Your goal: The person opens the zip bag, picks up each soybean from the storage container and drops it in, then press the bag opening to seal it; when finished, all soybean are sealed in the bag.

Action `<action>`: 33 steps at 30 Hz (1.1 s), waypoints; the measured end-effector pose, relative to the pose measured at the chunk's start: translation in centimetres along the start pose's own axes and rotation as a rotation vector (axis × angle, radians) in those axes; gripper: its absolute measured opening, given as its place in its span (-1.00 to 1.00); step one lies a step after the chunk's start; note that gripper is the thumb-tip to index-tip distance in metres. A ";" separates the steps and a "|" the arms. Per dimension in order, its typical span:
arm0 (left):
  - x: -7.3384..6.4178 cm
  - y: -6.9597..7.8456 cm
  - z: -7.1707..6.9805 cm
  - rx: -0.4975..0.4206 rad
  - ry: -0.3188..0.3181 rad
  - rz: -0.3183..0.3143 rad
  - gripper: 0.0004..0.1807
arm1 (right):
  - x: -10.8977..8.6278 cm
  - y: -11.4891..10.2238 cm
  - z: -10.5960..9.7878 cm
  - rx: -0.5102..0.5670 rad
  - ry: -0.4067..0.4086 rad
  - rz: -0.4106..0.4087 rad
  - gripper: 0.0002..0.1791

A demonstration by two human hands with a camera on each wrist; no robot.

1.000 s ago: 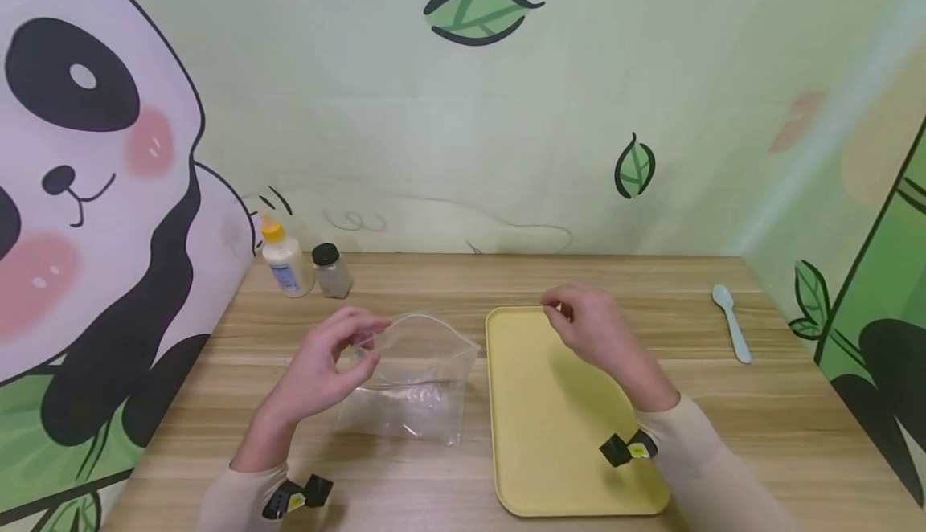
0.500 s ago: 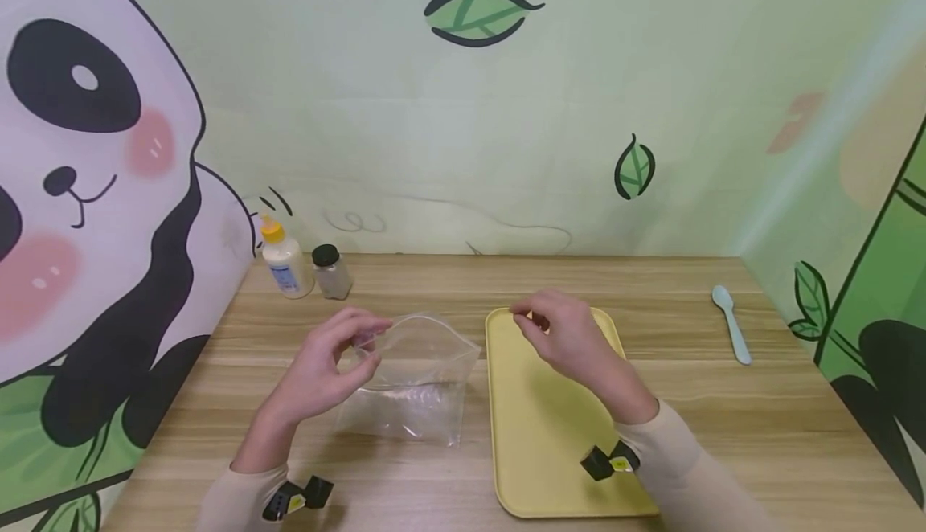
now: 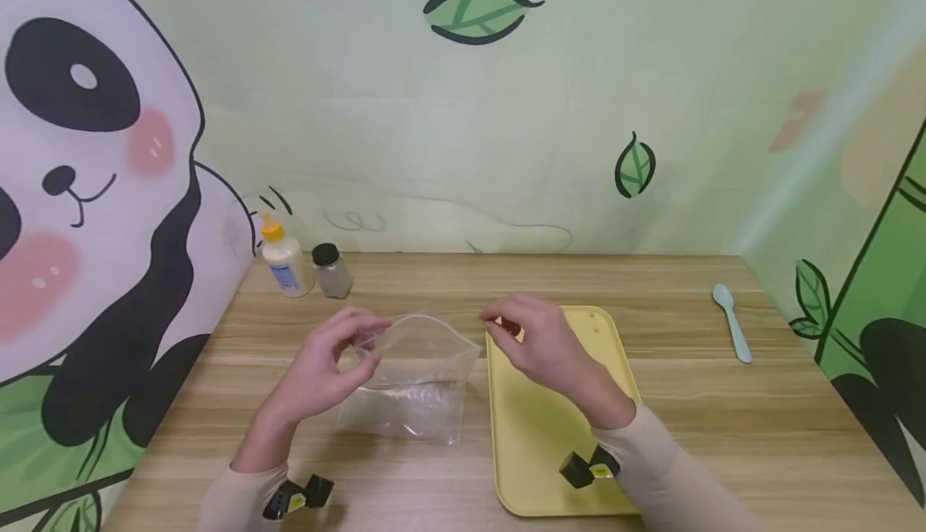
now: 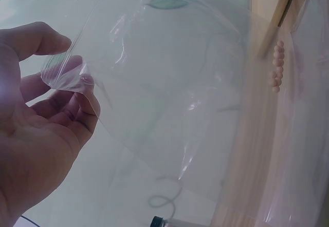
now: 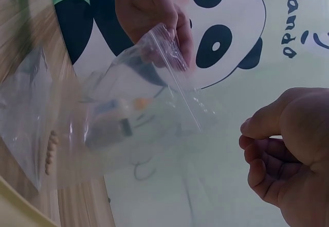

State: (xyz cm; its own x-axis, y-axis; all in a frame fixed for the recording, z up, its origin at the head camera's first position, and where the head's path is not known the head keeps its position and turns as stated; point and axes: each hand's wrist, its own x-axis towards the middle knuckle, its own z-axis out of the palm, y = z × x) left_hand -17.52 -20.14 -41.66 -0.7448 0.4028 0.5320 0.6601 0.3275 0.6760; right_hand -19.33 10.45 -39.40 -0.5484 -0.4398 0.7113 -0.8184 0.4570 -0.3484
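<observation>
My left hand (image 3: 325, 367) pinches one edge of a clear zip-lock bag (image 3: 423, 411), whose mouth gapes at the top. Several small round tan beads (image 4: 277, 65) lie in a line in the bag's bottom. My right hand (image 3: 542, 347) hovers over the left rim of the yellow tray (image 3: 550, 468), just right of the bag's mouth and apart from it. Its thumb and fingertips meet in a pinch on what looks like a small bead, mostly hidden by the fingers. A few more tan beads (image 3: 595, 323) sit at the tray's far right corner.
At the back left stand a white bottle (image 3: 285, 267) with a yellow cap and a small jar (image 3: 333, 275) with a black lid. A pale blue spoon (image 3: 732, 323) lies on the wooden table (image 3: 687, 435) at the right. A printed wall hanging (image 3: 463, 130) rises behind.
My right hand has moved left across the tray toward the bag, uncovering the beads at the far right corner. The left hand and the bag have stayed still.
</observation>
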 end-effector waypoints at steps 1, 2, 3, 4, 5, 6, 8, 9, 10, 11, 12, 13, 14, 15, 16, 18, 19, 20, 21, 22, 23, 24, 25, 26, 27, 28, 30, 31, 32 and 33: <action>0.0 0.0 0.0 0.001 0.003 0.003 -0.51 | 0.1 -0.1 0.1 0.006 0.002 -0.006 -0.81; 0.0 0.0 0.0 0.002 0.005 0.007 -0.50 | 0.1 -0.2 0.2 0.011 0.003 -0.010 -0.81; 0.0 0.0 0.1 0.003 0.006 0.009 -0.50 | 0.2 -0.4 0.3 0.016 0.003 -0.013 -0.81; 0.0 0.1 0.1 0.005 0.007 0.011 -0.50 | 0.2 -0.5 0.3 0.022 0.003 -0.015 -0.81; 0.0 0.1 0.1 0.004 0.007 0.010 -0.50 | 0.3 -0.6 0.5 0.028 0.001 -0.014 -0.81; 0.0 0.1 0.1 0.002 0.005 0.004 -0.49 | 0.3 -0.6 0.6 0.033 -0.001 -0.015 -0.81; 0.0 0.1 0.1 0.001 0.002 0.000 -0.50 | 0.4 -0.8 0.7 0.039 -0.008 -0.014 -0.81; 0.0 0.1 0.1 0.000 -0.002 -0.007 -0.50 | 0.4 -0.9 0.8 0.043 -0.010 -0.014 -0.81; 0.1 0.1 0.0 0.000 -0.004 -0.011 -0.50 | 0.4 -0.9 0.9 0.045 -0.011 -0.013 -0.80; 0.0 0.1 0.0 -0.003 -0.007 -0.016 -0.51 | 0.4 -0.9 1.0 0.048 -0.012 -0.012 -0.81; 0.0 0.1 0.0 -0.002 -0.009 -0.019 -0.51 | 0.4 -1.0 1.1 0.050 -0.013 -0.013 -0.81; 0.1 0.0 0.0 -0.001 -0.011 -0.021 -0.51 | 0.4 -1.0 1.2 0.053 -0.013 -0.014 -0.82; 0.1 0.1 -0.1 -0.002 -0.014 -0.026 -0.51 | 0.4 -1.1 1.2 0.056 -0.014 -0.015 -0.82; 0.1 0.1 -0.1 -0.002 -0.016 -0.028 -0.51 | 0.4 -1.1 1.3 0.061 -0.015 -0.016 -0.82; 0.1 0.1 -0.1 -0.002 -0.017 -0.030 -0.51 | 0.5 -1.1 1.3 0.064 -0.016 -0.017 -0.83; 0.1 0.1 -0.1 -0.003 -0.021 -0.035 -0.51 | 0.5 -1.2 1.4 0.066 -0.018 -0.018 -0.84; 0.1 0.2 -0.1 -0.002 -0.021 -0.035 -0.52 | 0.5 -1.3 1.4 0.066 -0.020 -0.019 -0.85; 0.1 0.2 -0.1 -0.003 -0.022 -0.036 -0.52 | 0.5 -1.3 1.5 0.067 -0.021 -0.021 -0.85; 0.1 0.2 -0.1 -0.002 -0.020 -0.036 -0.51 | 0.5 -1.3 1.5 0.068 -0.022 -0.023 -0.85; 0.1 0.2 -0.1 -0.001 -0.018 -0.033 -0.51 | 0.5 -1.4 1.5 0.065 -0.021 -0.026 -0.85; 0.1 0.1 0.0 0.002 -0.015 -0.028 -0.51 | 0.5 -1.4 1.5 0.062 -0.020 -0.031 -0.84; 0.1 0.1 0.0 0.002 -0.011 -0.021 -0.52 | 0.5 -1.4 1.6 0.059 -0.019 -0.035 -0.84; 0.1 0.1 0.0 0.002 -0.007 -0.013 -0.51 | 0.5 -1.5 1.6 0.057 -0.017 -0.038 -0.83; 0.1 0.1 0.0 0.001 -0.001 -0.006 -0.51 | 0.5 -1.5 1.7 0.057 -0.016 -0.041 -0.83; 0.1 0.1 0.0 0.000 0.003 0.001 -0.51 | 0.5 -1.5 1.7 0.056 -0.015 -0.045 -0.83; 0.1 0.1 0.0 -0.002 0.005 0.005 -0.51 | 0.5 -1.5 1.8 0.054 -0.014 -0.048 -0.83; 0.1 0.2 0.0 -0.004 0.005 0.005 -0.51 | 0.6 -1.6 2.0 0.058 -0.014 -0.056 -0.84; 0.1 0.2 0.0 -0.002 0.003 -0.002 -0.51 | 0.6 -1.6 2.0 0.061 -0.016 -0.059 -0.84; 0.1 0.3 0.0 -0.003 -0.001 -0.010 -0.51 | 0.6 -1.7 2.1 0.064 -0.017 -0.062 -0.85; 0.1 0.3 -0.1 -0.001 -0.007 -0.021 -0.51 | 0.6 -1.7 2.1 0.066 -0.017 -0.063 -0.85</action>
State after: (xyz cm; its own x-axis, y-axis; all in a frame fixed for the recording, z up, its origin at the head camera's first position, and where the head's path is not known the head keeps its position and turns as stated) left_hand -17.39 -20.04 -41.34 -0.7575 0.4016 0.5147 0.6446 0.3350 0.6872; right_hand -18.60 7.76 -39.67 -0.4983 -0.4795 0.7223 -0.8603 0.3768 -0.3433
